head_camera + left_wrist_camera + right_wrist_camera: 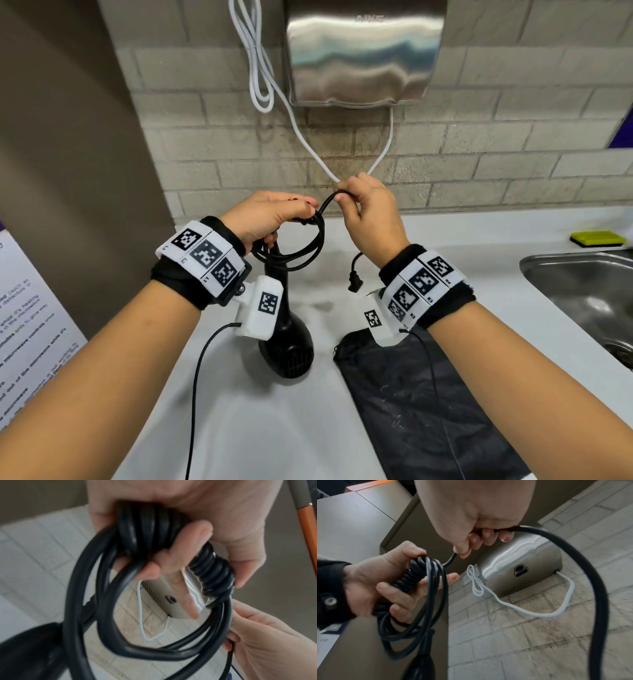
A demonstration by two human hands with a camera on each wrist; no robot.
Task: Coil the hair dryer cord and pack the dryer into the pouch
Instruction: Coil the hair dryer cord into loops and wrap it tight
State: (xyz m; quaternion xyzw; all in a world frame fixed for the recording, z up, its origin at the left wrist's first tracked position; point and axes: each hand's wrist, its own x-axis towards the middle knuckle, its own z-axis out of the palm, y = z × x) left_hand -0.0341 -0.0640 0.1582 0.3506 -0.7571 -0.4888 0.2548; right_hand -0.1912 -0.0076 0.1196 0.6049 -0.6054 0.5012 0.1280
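Black cord hangs in several loops from the person's left hand, held up above a pale grey tabletop in front of a brick-tiled wall. Seen from the left wrist, the left hand's fingers are curled round the gathered top of the loops and round the ribbed collar where the cord meets the dryer. The right hand, just beside the left, is closed in a fist with its fingers wrapped round a free stretch of the same cord, which arcs out of the fist on both sides; its plug dangles below the right wrist, clear of the tabletop. The black hair dryer hangs below the left hand, its grilled end low over the tabletop; whether it touches the surface cannot be told. The dark pouch lies flat on the tabletop under the right forearm, just to the right of the dryer, its mouth with a drawstring towards the wall. On the wall a steel hand dryer is mounted with a white cable looping beneath it. A steel sink is set into the tabletop at the right, with a yellow-green sponge behind it. Both wrists carry black bands with white marker tags.
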